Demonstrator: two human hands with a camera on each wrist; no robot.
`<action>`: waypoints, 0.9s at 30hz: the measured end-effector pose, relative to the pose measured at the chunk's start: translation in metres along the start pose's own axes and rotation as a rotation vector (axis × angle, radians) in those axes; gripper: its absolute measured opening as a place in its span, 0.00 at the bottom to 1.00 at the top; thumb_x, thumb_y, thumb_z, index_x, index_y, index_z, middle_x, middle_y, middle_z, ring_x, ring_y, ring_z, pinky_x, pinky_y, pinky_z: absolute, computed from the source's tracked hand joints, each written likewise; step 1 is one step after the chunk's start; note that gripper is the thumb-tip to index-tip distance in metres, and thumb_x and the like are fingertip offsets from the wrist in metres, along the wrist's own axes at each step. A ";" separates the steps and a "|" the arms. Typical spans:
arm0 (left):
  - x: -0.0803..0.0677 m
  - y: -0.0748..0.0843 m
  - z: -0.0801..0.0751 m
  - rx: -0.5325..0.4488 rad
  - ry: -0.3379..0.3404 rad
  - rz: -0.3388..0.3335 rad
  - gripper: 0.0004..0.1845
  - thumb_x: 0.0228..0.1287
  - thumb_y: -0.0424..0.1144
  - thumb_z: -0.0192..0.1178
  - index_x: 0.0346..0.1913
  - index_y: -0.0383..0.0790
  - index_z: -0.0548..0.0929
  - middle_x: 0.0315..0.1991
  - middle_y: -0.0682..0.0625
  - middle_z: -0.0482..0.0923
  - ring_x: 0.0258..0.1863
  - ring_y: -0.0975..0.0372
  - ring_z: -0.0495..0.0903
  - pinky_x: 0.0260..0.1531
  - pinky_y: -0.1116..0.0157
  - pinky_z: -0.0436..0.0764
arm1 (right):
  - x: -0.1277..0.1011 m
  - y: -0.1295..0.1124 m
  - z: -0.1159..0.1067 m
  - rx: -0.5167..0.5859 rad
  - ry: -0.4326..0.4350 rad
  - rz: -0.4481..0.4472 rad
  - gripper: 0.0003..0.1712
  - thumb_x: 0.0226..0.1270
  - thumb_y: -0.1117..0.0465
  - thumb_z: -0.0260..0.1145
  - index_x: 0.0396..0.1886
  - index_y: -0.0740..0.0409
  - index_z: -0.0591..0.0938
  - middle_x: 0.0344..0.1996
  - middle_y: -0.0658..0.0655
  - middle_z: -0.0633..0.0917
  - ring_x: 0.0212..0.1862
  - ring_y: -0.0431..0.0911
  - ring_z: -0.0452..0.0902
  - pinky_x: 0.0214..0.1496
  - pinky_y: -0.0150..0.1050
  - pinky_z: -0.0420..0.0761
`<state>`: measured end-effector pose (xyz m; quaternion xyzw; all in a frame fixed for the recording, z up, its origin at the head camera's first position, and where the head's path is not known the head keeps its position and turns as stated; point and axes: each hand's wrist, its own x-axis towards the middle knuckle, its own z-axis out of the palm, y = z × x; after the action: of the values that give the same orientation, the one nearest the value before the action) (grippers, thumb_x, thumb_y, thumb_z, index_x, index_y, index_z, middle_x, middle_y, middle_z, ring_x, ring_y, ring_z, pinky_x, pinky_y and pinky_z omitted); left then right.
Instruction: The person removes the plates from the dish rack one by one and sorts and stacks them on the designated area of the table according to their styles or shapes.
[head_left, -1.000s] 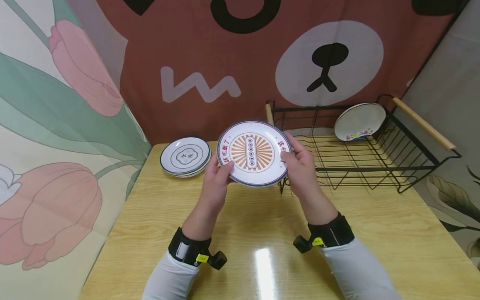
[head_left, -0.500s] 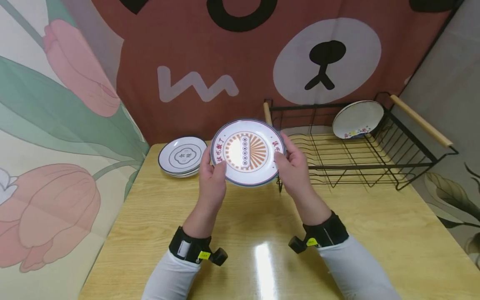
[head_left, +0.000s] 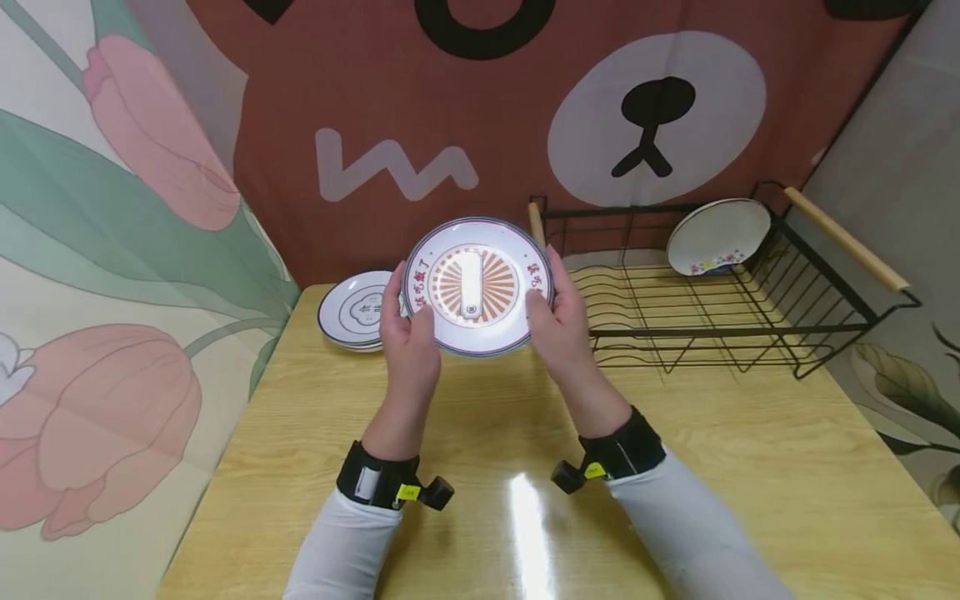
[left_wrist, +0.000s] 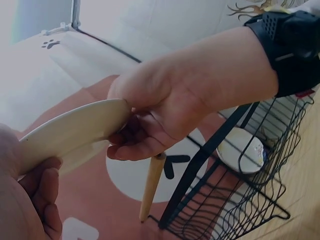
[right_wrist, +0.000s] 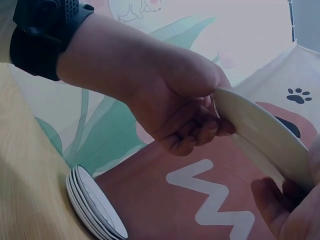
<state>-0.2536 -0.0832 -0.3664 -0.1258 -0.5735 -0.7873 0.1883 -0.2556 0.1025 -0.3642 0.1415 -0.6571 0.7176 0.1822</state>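
A white plate [head_left: 477, 286] with an orange sunburst centre and red characters is held above the table by both hands. My left hand [head_left: 412, 323] grips its left rim, thumb on the face and fingers underneath. My right hand [head_left: 543, 310] grips the right rim the same way. In the left wrist view the right hand [left_wrist: 165, 115] pinches the plate's edge [left_wrist: 75, 132]. Seen from the right wrist, the left hand [right_wrist: 170, 105] curls round the plate's rim [right_wrist: 260, 135]. The plate tilts toward me, with glare on its centre.
A stack of white plates [head_left: 358, 310] lies on the wooden table [head_left: 480, 433] at the back left. A black wire dish rack [head_left: 720, 308] with wooden handles stands at the back right, with one plate [head_left: 718, 236] leaning in it. Patterned cloth walls close in behind and left.
Both hands have carried the plate leftward and a little upward, away from the rack. It now partly covers the stack of plates, and glare has spread over its centre.
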 end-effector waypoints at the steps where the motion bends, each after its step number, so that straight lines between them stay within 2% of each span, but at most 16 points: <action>1: 0.002 0.000 -0.001 -0.002 0.003 0.008 0.33 0.74 0.27 0.41 0.78 0.54 0.60 0.78 0.52 0.62 0.73 0.57 0.72 0.61 0.63 0.80 | 0.002 0.000 0.002 0.011 -0.007 -0.005 0.41 0.76 0.69 0.49 0.84 0.49 0.50 0.78 0.60 0.66 0.73 0.51 0.73 0.67 0.33 0.77; 5: 0.015 -0.001 -0.004 0.026 0.029 0.027 0.33 0.75 0.28 0.41 0.78 0.54 0.61 0.78 0.52 0.63 0.72 0.59 0.73 0.61 0.62 0.81 | 0.015 0.004 0.013 0.062 -0.030 -0.031 0.46 0.72 0.73 0.50 0.85 0.45 0.47 0.79 0.58 0.63 0.73 0.51 0.72 0.66 0.36 0.79; 10: 0.037 -0.006 -0.010 0.072 0.067 0.022 0.33 0.75 0.28 0.41 0.80 0.52 0.60 0.79 0.50 0.62 0.73 0.60 0.73 0.62 0.63 0.80 | 0.033 0.014 0.030 0.061 0.014 0.034 0.50 0.71 0.74 0.54 0.85 0.46 0.45 0.83 0.57 0.53 0.76 0.51 0.67 0.70 0.36 0.76; 12: 0.045 -0.011 -0.013 0.081 0.085 0.015 0.33 0.75 0.29 0.42 0.80 0.50 0.59 0.79 0.49 0.62 0.72 0.59 0.73 0.62 0.64 0.81 | 0.037 0.020 0.037 0.049 0.047 0.079 0.49 0.72 0.72 0.55 0.85 0.47 0.44 0.83 0.58 0.54 0.75 0.52 0.68 0.69 0.36 0.77; 16: 0.058 -0.023 -0.019 0.086 0.119 0.006 0.32 0.77 0.29 0.42 0.81 0.47 0.58 0.79 0.47 0.61 0.73 0.58 0.73 0.62 0.66 0.80 | 0.043 0.035 0.049 0.074 0.078 0.091 0.48 0.74 0.71 0.56 0.85 0.46 0.45 0.81 0.60 0.59 0.74 0.54 0.71 0.68 0.36 0.79; 21: 0.073 -0.046 -0.024 0.069 0.157 -0.033 0.31 0.76 0.29 0.44 0.79 0.47 0.62 0.79 0.46 0.62 0.73 0.58 0.73 0.63 0.69 0.79 | 0.050 0.053 0.054 -0.016 0.128 0.120 0.46 0.74 0.68 0.57 0.85 0.47 0.48 0.81 0.59 0.60 0.76 0.50 0.68 0.71 0.33 0.74; 24: 0.078 -0.062 -0.027 0.089 0.196 -0.070 0.30 0.75 0.29 0.45 0.78 0.46 0.65 0.77 0.43 0.66 0.67 0.56 0.79 0.59 0.69 0.82 | 0.054 0.065 0.053 -0.107 0.158 0.179 0.45 0.75 0.64 0.58 0.84 0.44 0.50 0.82 0.56 0.59 0.78 0.49 0.65 0.76 0.34 0.68; 27: 0.081 -0.075 -0.030 0.140 0.233 -0.101 0.30 0.75 0.30 0.47 0.77 0.46 0.67 0.71 0.42 0.74 0.51 0.60 0.88 0.51 0.70 0.86 | 0.059 0.078 0.052 -0.168 0.178 0.243 0.44 0.76 0.61 0.58 0.84 0.42 0.51 0.82 0.55 0.58 0.80 0.48 0.61 0.81 0.37 0.62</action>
<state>-0.3590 -0.1037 -0.4067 0.0088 -0.6068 -0.7632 0.2219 -0.3452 0.0501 -0.4030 -0.0189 -0.7084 0.6866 0.1627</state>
